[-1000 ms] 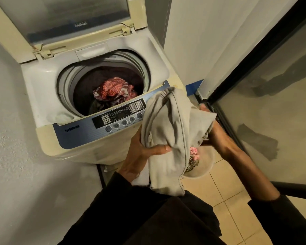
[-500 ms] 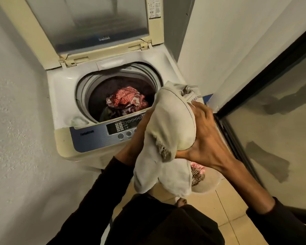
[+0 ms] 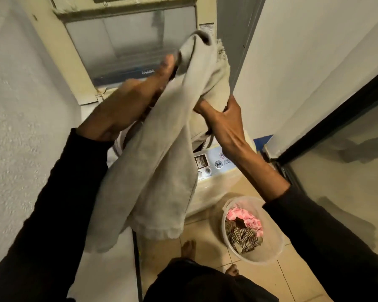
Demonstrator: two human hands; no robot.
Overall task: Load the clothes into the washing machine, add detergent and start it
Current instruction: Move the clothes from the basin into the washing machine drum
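A long beige garment [image 3: 162,162] hangs from both my hands above the top-loading washing machine [image 3: 216,184]. My left hand [image 3: 127,105] grips its upper left edge, fingers reaching up toward the raised lid [image 3: 127,44]. My right hand [image 3: 223,114] clutches the bunched top of the cloth on the right. The garment and my arms hide the drum opening. Part of the control panel [image 3: 212,162] with buttons shows below my right wrist.
A pale round laundry basket [image 3: 277,243] stands on the tiled floor at the right, holding pink and striped brown clothes [image 3: 244,227]. A white wall is close on the left, a dark-framed glass door [image 3: 336,149] on the right. My bare feet show below.
Both hands have lifted the beige garment from beside the control panel up over the machine, and it now hangs stretched out. The view has moved closer and the drum is now covered.
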